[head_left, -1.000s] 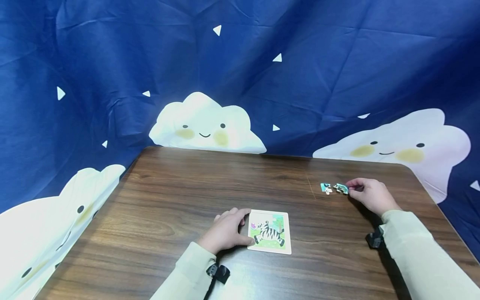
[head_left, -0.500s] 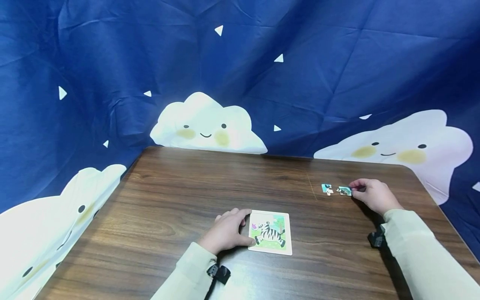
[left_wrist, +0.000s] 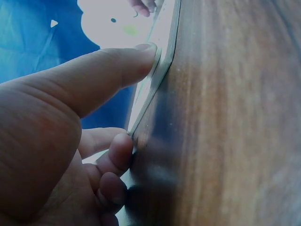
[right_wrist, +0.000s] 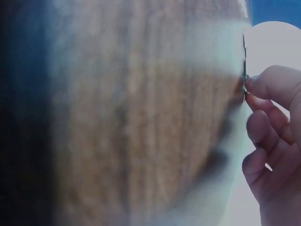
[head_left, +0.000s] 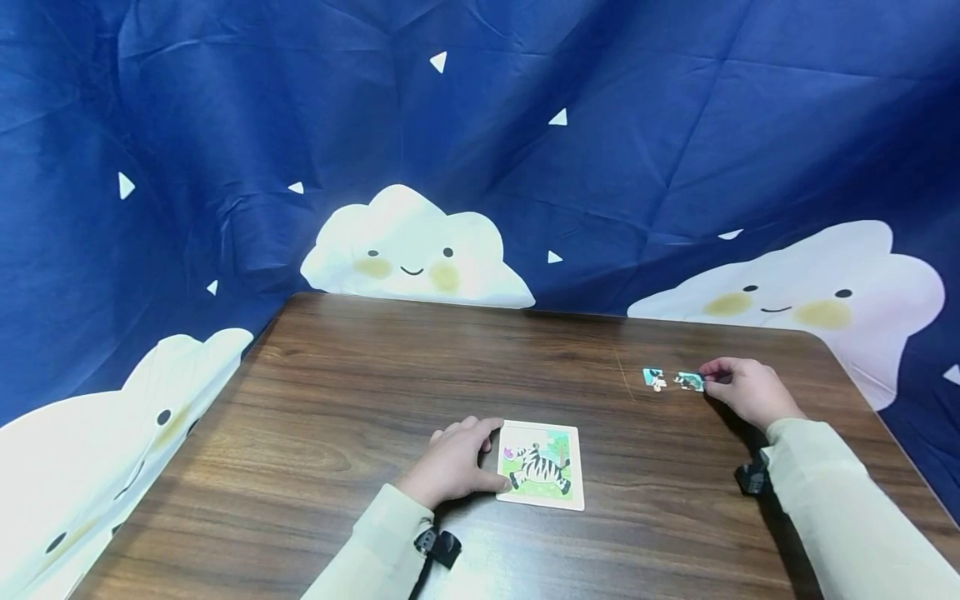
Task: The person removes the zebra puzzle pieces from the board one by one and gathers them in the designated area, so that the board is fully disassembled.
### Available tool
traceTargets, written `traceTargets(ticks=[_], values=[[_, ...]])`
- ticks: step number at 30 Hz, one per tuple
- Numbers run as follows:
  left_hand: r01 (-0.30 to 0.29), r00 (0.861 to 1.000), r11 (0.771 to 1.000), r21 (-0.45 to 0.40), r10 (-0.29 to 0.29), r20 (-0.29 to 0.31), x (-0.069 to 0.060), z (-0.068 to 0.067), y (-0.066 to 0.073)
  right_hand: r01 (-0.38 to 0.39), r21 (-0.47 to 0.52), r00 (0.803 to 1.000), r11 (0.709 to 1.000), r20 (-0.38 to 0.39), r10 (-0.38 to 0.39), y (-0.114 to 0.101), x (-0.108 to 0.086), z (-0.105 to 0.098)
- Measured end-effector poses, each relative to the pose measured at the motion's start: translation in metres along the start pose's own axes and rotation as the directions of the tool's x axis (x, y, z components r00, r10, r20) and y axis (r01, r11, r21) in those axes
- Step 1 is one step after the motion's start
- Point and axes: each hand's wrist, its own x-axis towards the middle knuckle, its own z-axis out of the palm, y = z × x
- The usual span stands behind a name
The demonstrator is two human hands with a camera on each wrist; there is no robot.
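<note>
A square puzzle board (head_left: 577,467) printed with a running zebra is laid flat on the brown wooden table (head_left: 420,375), right of the middle and well apart from the far edge; its left side is held in place by the left hand (head_left: 456,467), whose thumb and forefinger are spread apart along that side; the thumb tip is rested on the pale rim near the near left corner, the forefinger tip is set against the far left corner, and the other fingers are seen loosely bent beside the board in the left wrist view.

Towards the table's far right corner, two small turquoise, black and white puzzle pieces are laid side by side with a narrow gap between them; the left piece (head_left: 654,380) is touched by neither hand; the right piece (head_left: 688,382) is pinched at its right end between thumb and forefinger of the right hand (head_left: 750,392); in the right wrist view the piece is seen edge-on as a thin dark line, with the remaining fingers curled in below.

Pale sleeves (head_left: 840,492) are worn on both arms; the table's far edge is backed by a blue cloth (head_left: 480,125) printed with smiling clouds and white triangles.
</note>
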Motion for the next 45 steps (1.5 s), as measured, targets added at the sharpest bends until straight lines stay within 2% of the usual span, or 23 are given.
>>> traceTargets(ticks=[8, 12, 16, 21, 27, 31, 35, 40, 45], values=[[-0.001, 1.000, 1.000, 0.002, 0.001, 0.000, 0.000, 0.000, 0.000, -0.046, 0.030, 0.999, 0.998, 0.010, 0.045, -0.002, -0.004, -0.001], [0.003, 1.000, 1.000, 0.009, -0.003, 0.001, 0.000, 0.000, 0.000, -0.049, 0.060, 0.996, 0.997, -0.067, 0.053, -0.003, -0.010, 0.004], [0.003, 1.000, 1.000, 0.010, -0.003, 0.002, 0.001, 0.001, -0.001, -0.065, 0.127, 0.983, 0.990, -0.160, 0.085, -0.008, -0.017, 0.012], [-0.001, 1.000, 1.000, 0.013, 0.001, -0.001, 0.002, 0.001, -0.001, -0.110, 0.239, 0.965, 0.965, -0.208, 0.162, -0.021, -0.027, 0.021], [-0.001, 1.000, 1.000, 0.015, 0.001, 0.002, 0.002, 0.002, -0.002, -0.165, 0.375, 0.948, 0.912, -0.193, 0.251, -0.041, -0.036, 0.034], [-0.005, 1.000, 1.000, 0.018, 0.005, 0.004, 0.001, 0.002, -0.002, -0.174, 0.427, 0.946, 0.887, -0.178, 0.272, -0.057, -0.039, 0.041], [-0.010, 1.000, 1.000, 0.026, 0.009, 0.010, 0.001, 0.002, -0.001, -0.150, 0.424, 0.962, 0.893, -0.146, 0.231, -0.072, -0.041, 0.047], [-0.009, 1.000, 0.999, 0.031, 0.008, 0.014, 0.000, 0.001, -0.001, -0.078, 0.371, 0.986, 0.925, -0.111, 0.127, -0.091, -0.041, 0.056], [-0.006, 1.000, 0.999, 0.041, 0.005, 0.020, 0.000, 0.001, 0.001, -0.010, 0.395, 0.999, 0.919, -0.040, 0.028, -0.109, -0.040, 0.069]])
